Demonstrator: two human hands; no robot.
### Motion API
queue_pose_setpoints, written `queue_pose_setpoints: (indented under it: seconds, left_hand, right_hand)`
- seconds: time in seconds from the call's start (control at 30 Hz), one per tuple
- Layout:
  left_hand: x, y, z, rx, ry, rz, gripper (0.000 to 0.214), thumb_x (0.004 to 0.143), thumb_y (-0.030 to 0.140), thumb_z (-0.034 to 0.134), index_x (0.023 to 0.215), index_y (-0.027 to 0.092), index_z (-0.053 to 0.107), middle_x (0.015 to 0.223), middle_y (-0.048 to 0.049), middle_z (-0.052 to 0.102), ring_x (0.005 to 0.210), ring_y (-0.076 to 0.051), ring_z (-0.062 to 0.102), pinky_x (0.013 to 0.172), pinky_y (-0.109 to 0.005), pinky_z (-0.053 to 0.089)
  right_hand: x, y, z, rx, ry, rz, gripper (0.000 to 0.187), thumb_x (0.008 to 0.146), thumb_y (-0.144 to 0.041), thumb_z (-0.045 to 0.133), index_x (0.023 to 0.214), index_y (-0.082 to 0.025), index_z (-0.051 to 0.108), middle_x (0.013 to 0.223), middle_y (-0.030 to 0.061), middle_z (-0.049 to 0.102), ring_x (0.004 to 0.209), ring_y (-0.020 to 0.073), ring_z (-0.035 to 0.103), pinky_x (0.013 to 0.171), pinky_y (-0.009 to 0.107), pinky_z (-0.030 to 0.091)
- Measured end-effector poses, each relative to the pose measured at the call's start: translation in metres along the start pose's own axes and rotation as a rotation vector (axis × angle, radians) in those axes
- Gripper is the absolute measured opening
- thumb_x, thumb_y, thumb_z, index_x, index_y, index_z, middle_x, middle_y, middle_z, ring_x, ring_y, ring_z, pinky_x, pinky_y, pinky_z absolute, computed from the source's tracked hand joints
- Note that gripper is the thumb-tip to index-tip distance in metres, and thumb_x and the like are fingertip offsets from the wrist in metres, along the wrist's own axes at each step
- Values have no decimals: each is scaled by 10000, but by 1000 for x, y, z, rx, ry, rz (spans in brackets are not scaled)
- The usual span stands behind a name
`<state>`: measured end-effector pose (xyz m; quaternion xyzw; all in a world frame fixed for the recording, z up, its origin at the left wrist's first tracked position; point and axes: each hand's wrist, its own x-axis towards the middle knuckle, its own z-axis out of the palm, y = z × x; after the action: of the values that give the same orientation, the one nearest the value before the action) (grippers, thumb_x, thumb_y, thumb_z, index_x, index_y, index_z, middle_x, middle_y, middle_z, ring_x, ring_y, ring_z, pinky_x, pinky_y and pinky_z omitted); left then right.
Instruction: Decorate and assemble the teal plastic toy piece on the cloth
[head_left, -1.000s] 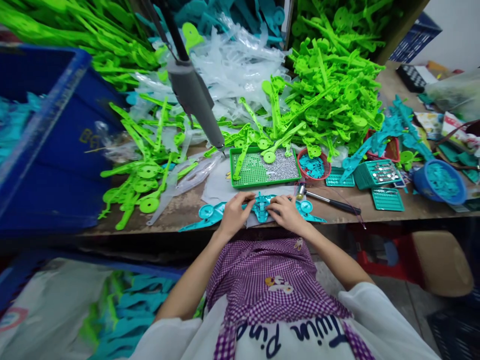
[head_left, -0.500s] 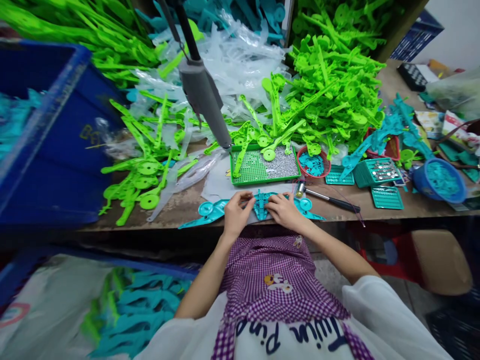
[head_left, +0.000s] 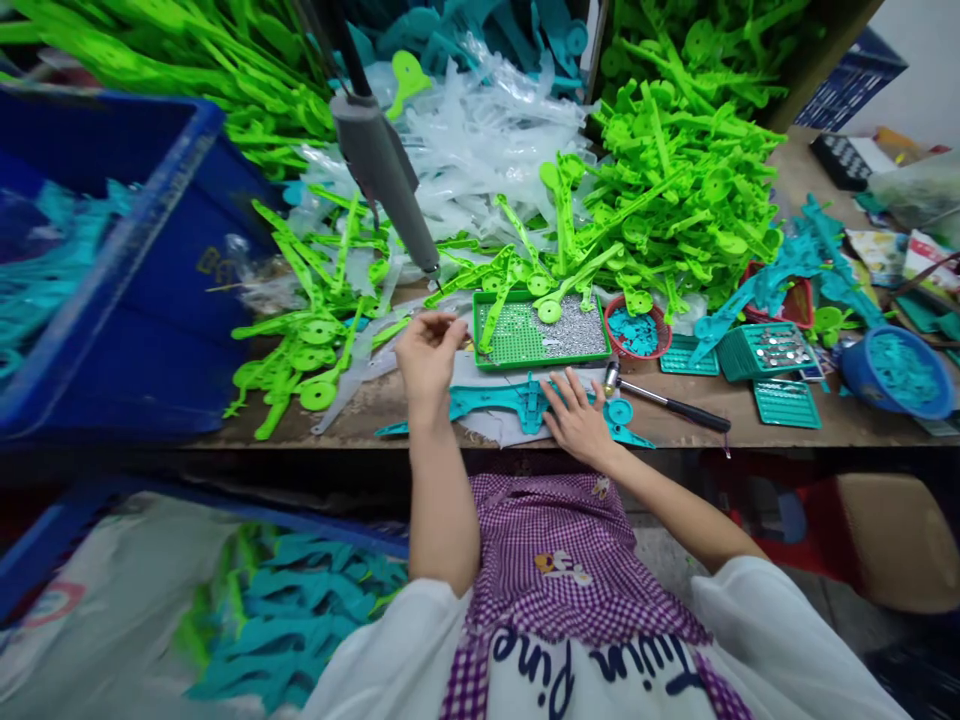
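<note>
The teal plastic part (head_left: 517, 400) lies flat on the bench (head_left: 375, 405) under the right hand (head_left: 577, 420), fingers spread apart on it. The left hand (head_left: 427, 352) hovers beside the green tray (head_left: 540, 335), fingers curled together (what they pinch, I cannot tell).

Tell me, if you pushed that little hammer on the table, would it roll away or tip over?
The hammer lies flat on the table, so tipping seems unlikely. Its thin dark handle looks round, so it might roll a little, but the crosswise metal head would probably stop it. That head looks heavy for its size, so a push would likely swing the handle around it.
</note>
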<state>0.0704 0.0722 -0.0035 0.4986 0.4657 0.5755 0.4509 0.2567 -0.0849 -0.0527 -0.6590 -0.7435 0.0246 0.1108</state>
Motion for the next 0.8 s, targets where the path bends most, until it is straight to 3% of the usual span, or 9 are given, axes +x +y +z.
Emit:
queue_pose_setpoints:
  seconds: [0.07,0.13,0.27,0.37,0.43,0.53,0.67,0.73,0.8]
  left_hand:
    - [6,0,5,-92,-34,-37,303,718,397,768,859,178,614,750,-3,666,653,-106,649,611,-216,547]
    - [5,-3,-5,-171,-82,-113,343,703,443,787,870,191,625,795,-17,691,682,-113,665,636,-224,563]
    - [-14,-8,-65,-163,-175,-297,437,619,515,838,860,199,657,824,-45,725,763,-163,703,677,-265,594]
    - [-30,-4,-112,-67,-389,-435,447,624,558,821,826,192,666,860,-96,742,746,-206,710,622,-302,601]
    - [-35,0,-131,75,-554,-466,417,696,575,755,838,191,675,817,-100,737,601,-177,668,495,-268,550]
    - [-29,6,-140,414,-693,-253,335,818,533,620,863,210,698,678,-51,694,496,-158,590,437,-250,480]
    - [-9,5,-132,759,-744,222,265,842,418,559,967,246,718,940,-79,729,874,-251,680,766,-342,549]
    - [3,2,-130,811,-760,286,286,833,396,558,1010,239,717,975,-90,728,894,-262,681,808,-365,536]
    - [12,-3,-133,790,-767,248,270,816,423,585,939,235,733,890,-80,739,806,-251,688,765,-353,539]
  right_hand:
    - [0,-1,0,7,-1,7,515,993,-349,339,1492,-231,390,1532,120,421,1465,311,257,1148,552,152]
    - [0,-2,0,6,13,11,517,988,-349,351,1487,-223,398,1537,124,414,1468,309,256,1153,557,148]
    - [1,-1,-1,4,27,-6,485,987,-342,370,1445,-212,459,1498,121,471,1457,293,290,1154,534,125]
    - [3,-1,-1,8,14,-12,473,990,-336,366,1426,-192,478,1453,125,524,1438,285,327,1144,519,130]
    - [4,0,-2,9,5,-13,471,989,-337,366,1414,-174,489,1441,131,535,1431,291,336,1134,520,137]
    - [6,3,-3,1,2,-10,461,987,-349,377,1391,-175,515,1421,134,553,1426,301,342,1121,521,151]
    - [4,8,-7,-23,2,-24,451,987,-351,379,1384,-194,524,1398,134,572,1424,291,350,1118,501,164]
    - [2,9,-8,-40,7,-38,453,991,-349,369,1384,-185,523,1397,136,573,1420,288,360,1121,494,159]
    - [0,11,-8,-51,16,-46,453,995,-345,359,1381,-177,525,1392,136,578,1413,286,372,1124,491,149]
